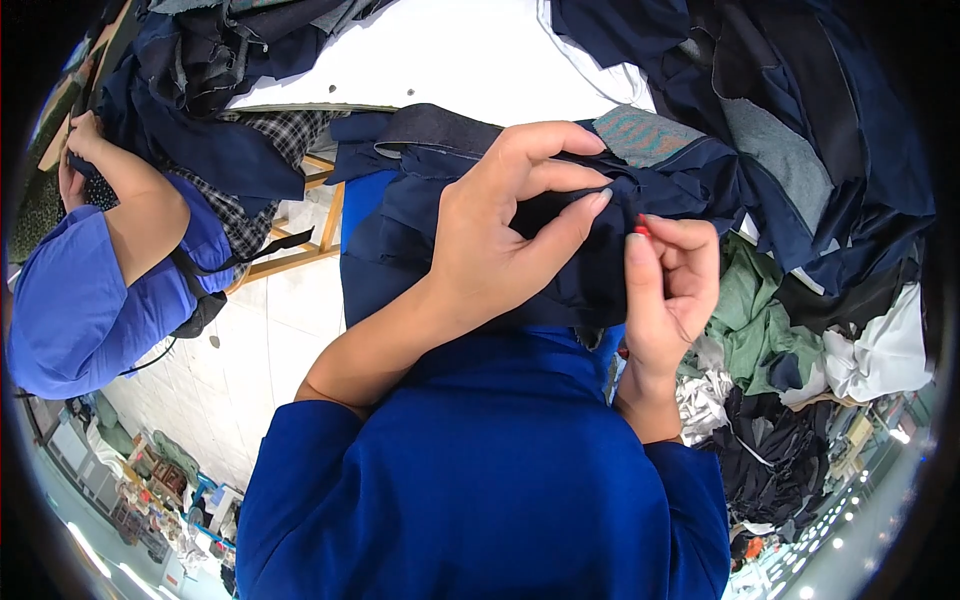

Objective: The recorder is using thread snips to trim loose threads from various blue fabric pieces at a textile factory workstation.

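Dark navy cloth [400, 235] lies bunched in front of me over the near edge of the white table. My left hand [510, 205] is raised over it, with thumb and middle fingertip brought together and the index finger curved above them. Whatever sits in that pinch, if anything, is too fine to make out. Close by on the right, my right hand [672, 275] is closed, thumb against fingers, on a small red tool [642, 226]. Only a bit of red shows; the rest of it is hidden by the fingers or lost against the dark cloth.
Navy and grey garment pieces [775, 150] pile up at the right, with green cloth [750, 305] and white cloth [880, 350] lower down. More dark cloth [225, 55] covers the white table [440, 55] at the far left. A co-worker [110, 270] in blue is at left, by a wooden frame [325, 225].
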`<action>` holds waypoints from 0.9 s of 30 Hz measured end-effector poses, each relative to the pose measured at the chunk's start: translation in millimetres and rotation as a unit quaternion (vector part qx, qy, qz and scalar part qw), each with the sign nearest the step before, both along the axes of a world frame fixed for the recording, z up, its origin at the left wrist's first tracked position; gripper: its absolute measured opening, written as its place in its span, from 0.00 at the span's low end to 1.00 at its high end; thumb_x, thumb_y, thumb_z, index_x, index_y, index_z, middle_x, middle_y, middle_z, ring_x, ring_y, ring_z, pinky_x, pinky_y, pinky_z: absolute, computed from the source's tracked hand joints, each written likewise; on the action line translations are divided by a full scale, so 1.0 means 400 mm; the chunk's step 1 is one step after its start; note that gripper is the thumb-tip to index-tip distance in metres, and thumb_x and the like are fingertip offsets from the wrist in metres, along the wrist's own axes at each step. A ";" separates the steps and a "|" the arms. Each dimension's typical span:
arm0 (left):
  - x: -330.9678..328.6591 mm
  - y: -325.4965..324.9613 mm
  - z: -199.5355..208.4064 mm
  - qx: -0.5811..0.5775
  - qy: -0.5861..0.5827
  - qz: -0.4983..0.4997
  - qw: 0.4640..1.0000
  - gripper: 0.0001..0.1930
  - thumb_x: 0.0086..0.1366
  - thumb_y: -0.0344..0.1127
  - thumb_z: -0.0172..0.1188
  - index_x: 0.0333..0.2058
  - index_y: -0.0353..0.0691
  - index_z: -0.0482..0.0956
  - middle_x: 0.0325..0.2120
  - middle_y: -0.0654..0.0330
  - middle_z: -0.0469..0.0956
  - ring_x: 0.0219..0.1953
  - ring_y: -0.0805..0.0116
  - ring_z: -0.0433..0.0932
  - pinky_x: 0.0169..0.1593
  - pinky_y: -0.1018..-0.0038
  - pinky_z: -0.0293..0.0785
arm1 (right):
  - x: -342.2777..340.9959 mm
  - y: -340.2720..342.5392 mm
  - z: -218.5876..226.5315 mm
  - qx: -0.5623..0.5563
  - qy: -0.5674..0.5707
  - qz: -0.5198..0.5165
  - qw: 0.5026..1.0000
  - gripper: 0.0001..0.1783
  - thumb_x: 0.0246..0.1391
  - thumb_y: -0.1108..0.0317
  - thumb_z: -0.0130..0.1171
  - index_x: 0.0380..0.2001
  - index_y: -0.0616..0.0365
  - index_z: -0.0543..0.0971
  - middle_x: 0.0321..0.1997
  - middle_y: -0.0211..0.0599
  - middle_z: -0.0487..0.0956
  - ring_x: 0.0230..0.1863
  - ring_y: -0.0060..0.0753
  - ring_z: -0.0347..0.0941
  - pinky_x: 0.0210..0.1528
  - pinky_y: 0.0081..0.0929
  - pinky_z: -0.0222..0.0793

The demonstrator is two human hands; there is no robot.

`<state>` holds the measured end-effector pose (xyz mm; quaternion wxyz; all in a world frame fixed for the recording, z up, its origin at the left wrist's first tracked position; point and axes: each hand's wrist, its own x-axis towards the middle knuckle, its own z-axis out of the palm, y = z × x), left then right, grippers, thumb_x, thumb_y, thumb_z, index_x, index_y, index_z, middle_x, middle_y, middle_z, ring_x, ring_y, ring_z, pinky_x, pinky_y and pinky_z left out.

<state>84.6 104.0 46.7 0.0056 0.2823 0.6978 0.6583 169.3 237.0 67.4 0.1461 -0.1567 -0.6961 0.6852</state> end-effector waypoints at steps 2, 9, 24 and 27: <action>-0.002 -0.001 0.004 -0.004 0.007 0.003 1.000 0.19 0.54 0.20 0.59 0.46 0.32 0.66 0.32 0.58 0.79 0.36 0.77 0.76 0.42 0.84 0.67 | 0.004 0.021 -0.007 -0.054 0.048 -0.013 0.997 0.14 0.51 0.78 0.55 0.41 0.64 0.67 0.33 0.31 0.75 0.30 0.12 0.67 0.35 0.08 0.61; 0.022 0.003 0.004 -0.009 -0.008 -0.016 1.000 0.20 0.54 0.18 0.58 0.47 0.30 0.65 0.40 0.54 0.76 0.39 0.72 0.78 0.43 0.82 0.70 | -0.035 0.001 0.003 0.048 0.005 -0.022 0.999 0.16 0.48 0.79 0.59 0.43 0.65 0.74 0.31 0.25 0.76 0.30 0.12 0.67 0.34 0.08 0.60; 0.013 -0.003 -0.003 0.047 -0.115 -0.010 0.992 0.21 0.54 0.24 0.60 0.48 0.36 0.67 0.36 0.59 0.79 0.37 0.73 0.78 0.45 0.79 0.67 | -0.042 0.073 -0.028 0.115 0.002 0.088 0.989 0.19 0.41 0.82 0.62 0.41 0.64 0.77 0.28 0.26 0.75 0.27 0.13 0.67 0.31 0.10 0.62; 0.010 -0.013 0.004 0.023 -0.149 -0.038 0.988 0.22 0.56 0.26 0.59 0.49 0.35 0.65 0.35 0.59 0.79 0.33 0.76 0.78 0.45 0.81 0.66 | -0.051 0.075 -0.058 0.085 0.035 0.005 0.996 0.05 0.50 0.79 0.56 0.32 0.64 0.77 0.29 0.31 0.78 0.32 0.17 0.71 0.37 0.13 0.65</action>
